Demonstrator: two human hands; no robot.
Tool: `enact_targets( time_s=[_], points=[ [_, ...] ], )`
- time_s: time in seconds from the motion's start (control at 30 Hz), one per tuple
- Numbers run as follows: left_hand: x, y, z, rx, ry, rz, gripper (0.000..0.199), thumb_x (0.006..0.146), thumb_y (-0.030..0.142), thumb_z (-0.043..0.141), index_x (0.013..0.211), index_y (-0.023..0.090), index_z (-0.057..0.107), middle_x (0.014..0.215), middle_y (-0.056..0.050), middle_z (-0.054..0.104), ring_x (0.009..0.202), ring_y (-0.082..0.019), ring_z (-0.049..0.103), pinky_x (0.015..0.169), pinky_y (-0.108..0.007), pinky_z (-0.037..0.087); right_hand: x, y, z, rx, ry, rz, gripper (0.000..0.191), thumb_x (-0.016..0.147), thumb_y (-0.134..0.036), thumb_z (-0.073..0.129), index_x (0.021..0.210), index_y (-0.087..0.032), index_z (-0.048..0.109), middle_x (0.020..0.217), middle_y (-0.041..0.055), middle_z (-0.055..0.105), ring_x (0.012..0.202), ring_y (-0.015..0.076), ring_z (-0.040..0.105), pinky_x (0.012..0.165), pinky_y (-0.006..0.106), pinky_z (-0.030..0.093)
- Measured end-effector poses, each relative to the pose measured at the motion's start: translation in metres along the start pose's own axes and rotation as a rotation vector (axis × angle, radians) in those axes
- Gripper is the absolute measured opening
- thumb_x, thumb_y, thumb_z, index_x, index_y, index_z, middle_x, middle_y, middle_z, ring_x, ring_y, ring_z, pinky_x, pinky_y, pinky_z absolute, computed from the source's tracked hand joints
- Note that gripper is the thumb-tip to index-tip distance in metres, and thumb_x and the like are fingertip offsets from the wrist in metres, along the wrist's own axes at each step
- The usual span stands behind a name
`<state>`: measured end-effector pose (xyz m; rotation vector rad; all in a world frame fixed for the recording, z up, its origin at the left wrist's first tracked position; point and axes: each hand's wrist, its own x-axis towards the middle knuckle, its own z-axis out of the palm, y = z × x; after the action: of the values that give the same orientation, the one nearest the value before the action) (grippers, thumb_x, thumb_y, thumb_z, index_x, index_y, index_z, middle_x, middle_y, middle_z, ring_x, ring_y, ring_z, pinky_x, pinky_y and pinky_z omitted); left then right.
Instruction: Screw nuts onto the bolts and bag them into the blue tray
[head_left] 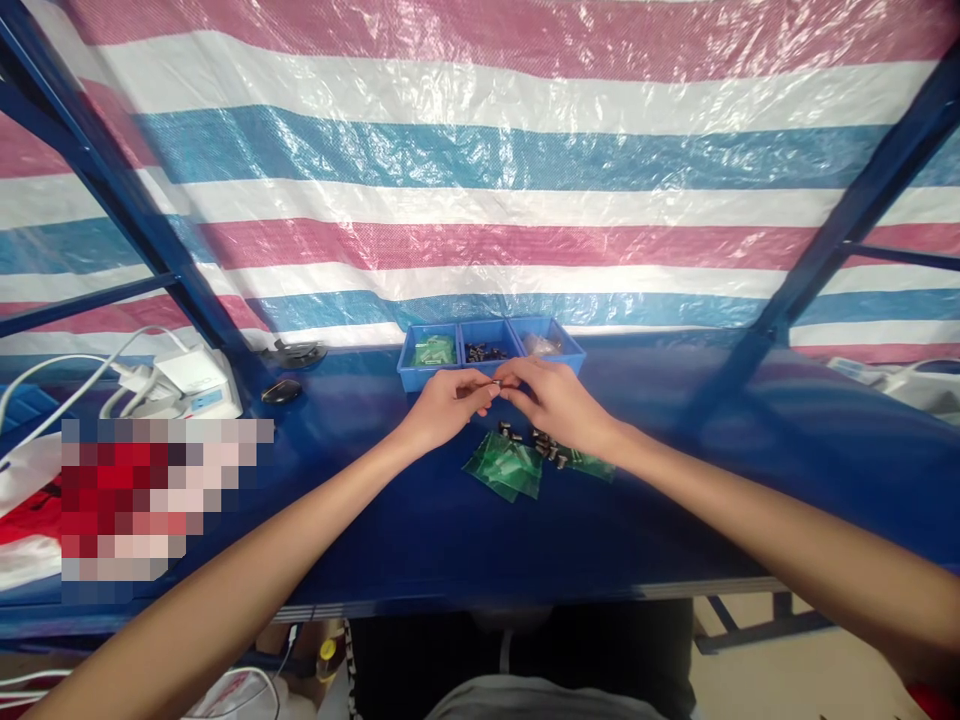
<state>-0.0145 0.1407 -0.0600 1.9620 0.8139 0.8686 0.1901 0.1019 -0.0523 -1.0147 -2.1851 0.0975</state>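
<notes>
Over the blue table, my left hand (450, 408) and my right hand (556, 402) meet fingertip to fingertip. Both are closed in a pinch on a small dark metal part (496, 383), mostly covered by the fingers, so its exact kind does not show. Just below the hands lie several short metal pieces (553, 455), like small bolts or connectors. Green clear plastic bags (506, 468) are spread beside them, some partly under my right wrist. Behind the hands stands a blue three-part bin (427, 378) with green bags, dark small parts and a clear bag of pieces in its compartments.
A white power strip (206, 385) with cables and a black computer mouse (282, 391) sit on the left. A blurred red and white item (127, 500) lies nearer. Blue frame posts (855, 215) rise at both sides before a striped plastic sheet (487, 160).
</notes>
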Motion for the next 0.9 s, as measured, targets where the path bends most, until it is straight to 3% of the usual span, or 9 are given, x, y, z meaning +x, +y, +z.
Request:
enact_targets(
  time_s=[0.13, 0.3, 0.43, 0.53, 0.7, 0.9],
  points=[
    [-0.002, 0.005, 0.001, 0.059, 0.012, 0.018, 0.034, 0.097, 0.045, 0.059, 0.089, 0.015, 0.070, 0.077, -0.003, 0.066, 0.069, -0.014, 0.063, 0.061, -0.024, 0.046, 0.001, 0.000, 0.000, 0.017, 0.010, 0.056, 0.009, 0.099, -0.020, 0.054, 0.100, -0.017, 0.063, 0.096, 0.0074, 0.071, 0.081, 0.0191, 0.061, 0.072, 0.030, 0.043],
    [-0.006, 0.011, 0.003, 0.141, 0.024, 0.091, 0.026, 0.099, 0.039, 0.057, 0.090, 0.017, 0.068, 0.078, -0.001, 0.065, 0.070, -0.014, 0.063, 0.063, -0.025, 0.046, 0.004, -0.002, -0.002, 0.147, 0.004, 0.189, 0.017, 0.100, -0.029, 0.055, 0.094, -0.018, 0.066, 0.078, 0.0019, 0.068, 0.063, 0.0150, 0.054, 0.061, 0.029, 0.037],
    [-0.009, 0.010, 0.007, 0.307, 0.029, 0.241, 0.006, 0.094, 0.025, 0.064, 0.097, 0.019, 0.065, 0.082, 0.002, 0.065, 0.069, -0.011, 0.058, 0.064, -0.024, 0.044, 0.005, -0.002, -0.004, 0.199, -0.018, 0.249, 0.021, 0.099, -0.028, 0.051, 0.090, -0.018, 0.067, 0.084, 0.0036, 0.070, 0.071, 0.0167, 0.057, 0.065, 0.031, 0.038],
    [-0.011, 0.008, 0.009, 0.458, 0.049, 0.330, 0.008, 0.092, 0.018, 0.065, 0.099, 0.020, 0.061, 0.091, 0.001, 0.064, 0.076, -0.012, 0.057, 0.066, -0.024, 0.042, 0.005, -0.003, -0.004, 0.270, -0.041, 0.265, 0.024, 0.098, -0.028, 0.049, 0.088, -0.017, 0.068, 0.085, 0.0039, 0.069, 0.071, 0.0166, 0.057, 0.066, 0.031, 0.040],
    [-0.011, 0.007, 0.007, 0.564, 0.111, 0.352, 0.006, 0.097, 0.024, 0.062, 0.097, 0.020, 0.057, 0.090, 0.001, 0.061, 0.074, -0.012, 0.056, 0.068, -0.026, 0.041, 0.006, -0.001, -0.001, 0.376, -0.063, 0.292, 0.025, 0.096, -0.031, 0.050, 0.083, -0.018, 0.067, 0.083, 0.0038, 0.067, 0.075, 0.0177, 0.060, 0.067, 0.031, 0.044],
    [-0.011, 0.008, 0.006, 0.568, 0.122, 0.338, 0.010, 0.103, 0.027, 0.052, 0.098, 0.020, 0.057, 0.091, -0.001, 0.063, 0.076, -0.014, 0.056, 0.069, -0.028, 0.041, 0.005, 0.000, -0.001, 0.328, -0.109, 0.247, 0.028, 0.099, -0.027, 0.044, 0.082, -0.017, 0.063, 0.081, 0.0044, 0.066, 0.074, 0.0175, 0.060, 0.068, 0.031, 0.044]
  ],
)
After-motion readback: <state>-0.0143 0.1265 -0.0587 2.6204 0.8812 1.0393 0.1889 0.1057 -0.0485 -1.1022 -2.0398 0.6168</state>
